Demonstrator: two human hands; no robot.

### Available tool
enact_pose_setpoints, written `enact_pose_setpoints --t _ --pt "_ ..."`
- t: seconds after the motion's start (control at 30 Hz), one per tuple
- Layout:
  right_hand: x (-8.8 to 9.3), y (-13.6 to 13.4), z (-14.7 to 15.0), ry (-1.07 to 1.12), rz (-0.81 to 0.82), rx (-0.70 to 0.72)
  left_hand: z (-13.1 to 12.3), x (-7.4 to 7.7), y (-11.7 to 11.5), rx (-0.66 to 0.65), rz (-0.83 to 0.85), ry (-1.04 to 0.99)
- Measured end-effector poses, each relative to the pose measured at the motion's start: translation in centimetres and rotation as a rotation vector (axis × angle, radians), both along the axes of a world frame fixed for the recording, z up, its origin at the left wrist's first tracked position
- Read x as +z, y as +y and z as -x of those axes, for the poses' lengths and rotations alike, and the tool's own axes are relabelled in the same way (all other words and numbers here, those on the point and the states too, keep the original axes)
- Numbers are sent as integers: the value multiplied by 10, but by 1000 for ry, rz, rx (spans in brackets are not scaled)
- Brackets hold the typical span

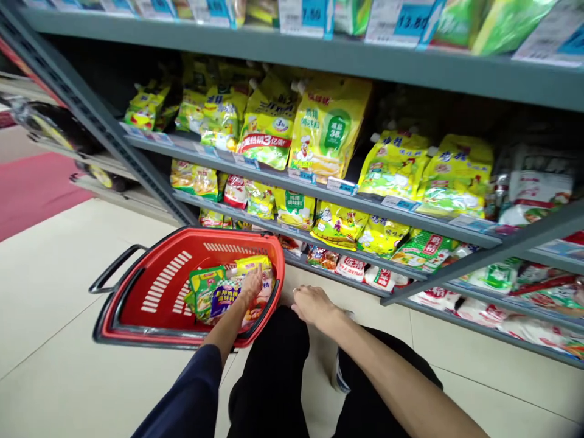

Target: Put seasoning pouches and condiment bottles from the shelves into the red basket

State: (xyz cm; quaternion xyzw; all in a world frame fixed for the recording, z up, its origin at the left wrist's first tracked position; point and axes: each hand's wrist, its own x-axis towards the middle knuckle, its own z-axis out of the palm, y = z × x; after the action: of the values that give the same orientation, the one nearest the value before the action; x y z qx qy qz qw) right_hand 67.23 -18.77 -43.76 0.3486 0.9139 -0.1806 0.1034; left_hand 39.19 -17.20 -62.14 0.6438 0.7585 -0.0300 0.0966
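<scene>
My left hand reaches into a red shopping basket, against a yellow-topped seasoning packet. Its fingers are mostly hidden, so its grip is unclear. Beside it in the basket lie a green seasoning packet and a purple-and-white one. Over by my knees, my right hand is closed, with its fingers curled in and nothing visible in them. The basket stands on the floor to my left, its black handle folded out to the left.
Grey shelves rise in front, holding several yellow seasoning bags and white bags lower down. A slanted grey metal bar crosses the right side. My black-trousered knees are between my arms, above the tiled floor.
</scene>
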Motion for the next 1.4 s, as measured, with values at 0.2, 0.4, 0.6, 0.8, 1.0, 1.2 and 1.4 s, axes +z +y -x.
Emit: enact_pose_setpoints --t 0.2,0.4,0.6,0.8,1.0,1.2,1.4 --pt "4 -2 2 4 42 2 2 3 31 54 -16 171" --pt "6 0 1 -4 41 -9 7 4 25 -23 21 183" --pt "2 -3 -2 -32 47 4 15 25 34 22 9 146" --pt "-6 4 -5 -19 40 23 -8 46 35 73 39 101" --pt "-1 29 7 231 -46 38 10 111 -32 29 -58 68" --pt "-16 44 38 431 6 64 41 249 -66 -141 -346 66" --pt "-12 36 69 976 296 -34 3 356 -84 -263 -403 -214"
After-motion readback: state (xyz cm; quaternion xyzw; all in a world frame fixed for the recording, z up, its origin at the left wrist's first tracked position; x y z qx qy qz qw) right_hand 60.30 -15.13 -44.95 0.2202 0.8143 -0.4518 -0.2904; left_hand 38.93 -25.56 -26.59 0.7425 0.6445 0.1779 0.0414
